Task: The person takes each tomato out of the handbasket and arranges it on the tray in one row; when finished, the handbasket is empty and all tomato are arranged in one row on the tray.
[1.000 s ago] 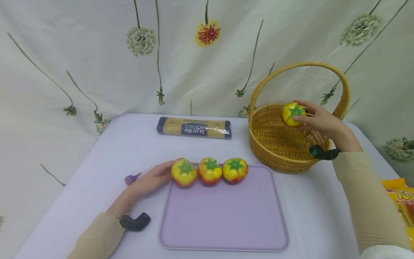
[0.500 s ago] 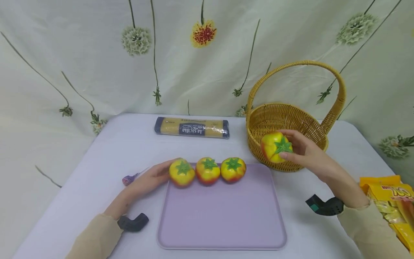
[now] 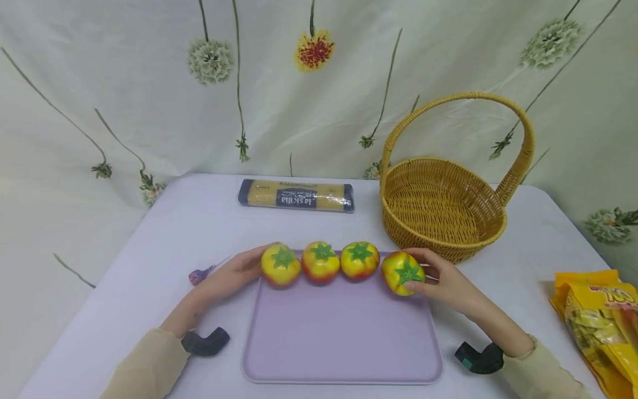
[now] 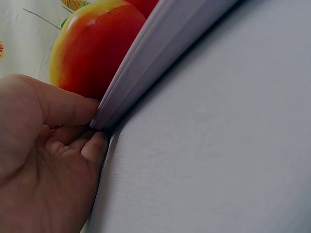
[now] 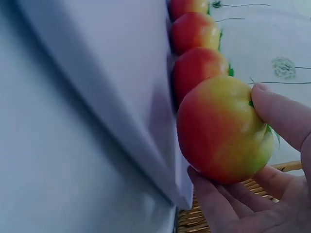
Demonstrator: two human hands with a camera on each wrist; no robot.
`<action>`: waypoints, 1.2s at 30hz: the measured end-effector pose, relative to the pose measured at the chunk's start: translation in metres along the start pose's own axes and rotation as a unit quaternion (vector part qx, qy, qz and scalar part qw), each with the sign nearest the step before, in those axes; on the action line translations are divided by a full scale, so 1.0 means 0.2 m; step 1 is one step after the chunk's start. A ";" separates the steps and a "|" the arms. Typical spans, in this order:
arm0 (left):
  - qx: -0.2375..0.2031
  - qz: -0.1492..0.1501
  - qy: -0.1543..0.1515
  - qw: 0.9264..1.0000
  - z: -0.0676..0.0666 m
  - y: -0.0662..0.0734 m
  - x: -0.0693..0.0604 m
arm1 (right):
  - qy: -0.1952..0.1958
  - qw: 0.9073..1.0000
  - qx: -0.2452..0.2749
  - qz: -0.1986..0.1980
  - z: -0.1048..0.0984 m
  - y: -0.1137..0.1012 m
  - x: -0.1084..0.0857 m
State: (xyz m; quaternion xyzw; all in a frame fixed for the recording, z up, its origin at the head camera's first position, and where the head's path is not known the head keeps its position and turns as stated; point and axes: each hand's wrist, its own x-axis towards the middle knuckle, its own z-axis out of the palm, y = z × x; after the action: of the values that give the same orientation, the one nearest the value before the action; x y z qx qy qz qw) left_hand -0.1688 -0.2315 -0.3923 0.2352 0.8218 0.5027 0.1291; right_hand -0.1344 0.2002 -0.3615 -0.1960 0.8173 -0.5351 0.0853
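Note:
My right hand (image 3: 446,280) grips a yellow-red tomato (image 3: 402,272) with a green leafy top, thumb on one side and fingers on the other. It is over the far right corner of the lilac tray (image 3: 344,338); whether it touches the tray I cannot tell. Three similar tomatoes stand in a row along the tray's far edge: a left one (image 3: 281,269), a middle one (image 3: 320,266) and a right one (image 3: 360,263). At the far left corner, my left hand (image 4: 53,141) pinches the tray's rim between thumb and fingers, beside the left tomato.
Behind the tray's right corner stands a wicker basket (image 3: 438,241) with a tall handle. A spaghetti pack (image 3: 296,195) lies at the back. A purple-wrapped lollipop (image 3: 200,275) is left of my left hand. Yellow snack bags (image 3: 600,327) lie at the right edge.
My right hand has brought the tomato out of the basket, leftward and toward me, to the tray's far right corner. My left hand stays at the tray's left corner.

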 end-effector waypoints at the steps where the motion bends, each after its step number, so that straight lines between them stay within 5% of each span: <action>1: -0.001 0.000 0.000 1.000 0.00 0.00 0.00 | 0.005 1.000 -0.004 -0.006 0.00 0.01 0.00; 8: -0.003 -0.001 0.002 1.000 0.01 0.02 0.00 | 0.032 0.998 -0.050 -0.031 0.03 0.06 0.00; 25: 0.004 0.003 0.006 1.000 0.00 -0.01 0.00 | 0.066 0.989 -0.130 0.000 0.02 0.07 -0.01; 36: 0.038 0.002 -0.017 0.999 -0.09 0.03 -0.04 | -0.007 0.960 -0.280 0.002 -0.10 -0.16 -0.12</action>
State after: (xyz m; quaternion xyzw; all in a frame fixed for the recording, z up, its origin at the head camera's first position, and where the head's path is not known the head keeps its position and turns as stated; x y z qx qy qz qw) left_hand -0.1677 -0.2463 -0.3787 0.2502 0.8375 0.4672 0.1328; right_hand -0.1131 0.2160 -0.3256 -0.2144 0.9343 -0.2829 0.0334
